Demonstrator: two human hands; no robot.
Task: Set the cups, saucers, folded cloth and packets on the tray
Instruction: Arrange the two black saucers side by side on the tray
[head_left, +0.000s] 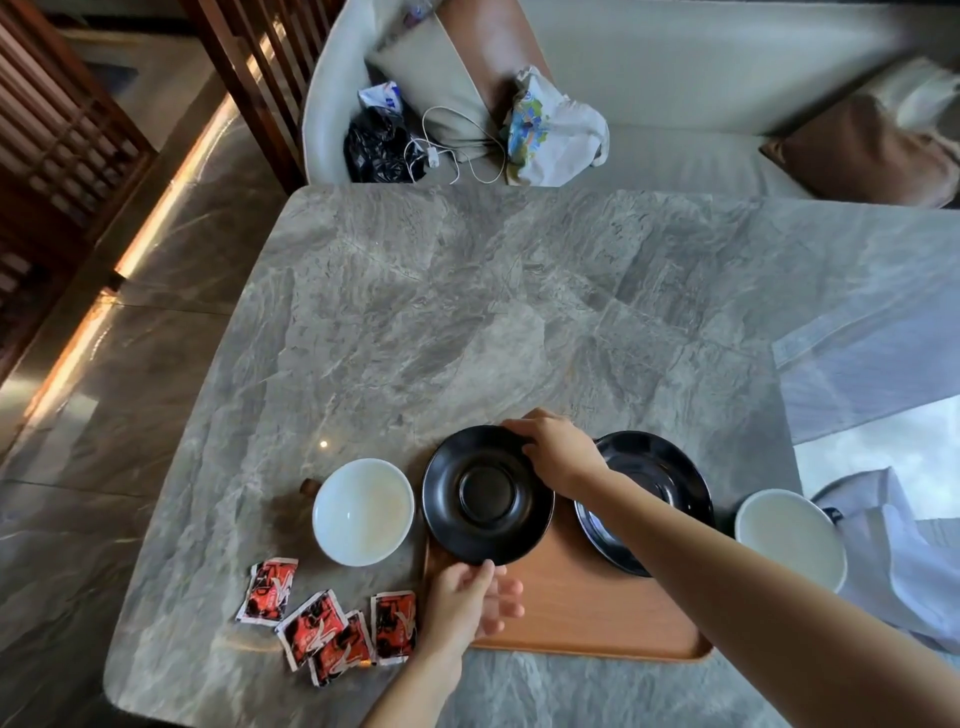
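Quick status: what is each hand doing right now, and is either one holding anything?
Left hand: fingers pinching the near rim of the left black saucer.
Right hand: gripping the same saucer's far rim, over the wooden tray.

Left hand (467, 603) fingers pinched, arm extended; right hand (556, 452) curled downward, forearm outstretched

Grey marble table (467, 312) fills the view. A cream sofa (701, 78) with brown cushions (872, 156) is set well beyond the grip. Dark wooden slat screens (62, 130) are seen far left, above a glossy stone floor (78, 415) lit by warm strips.
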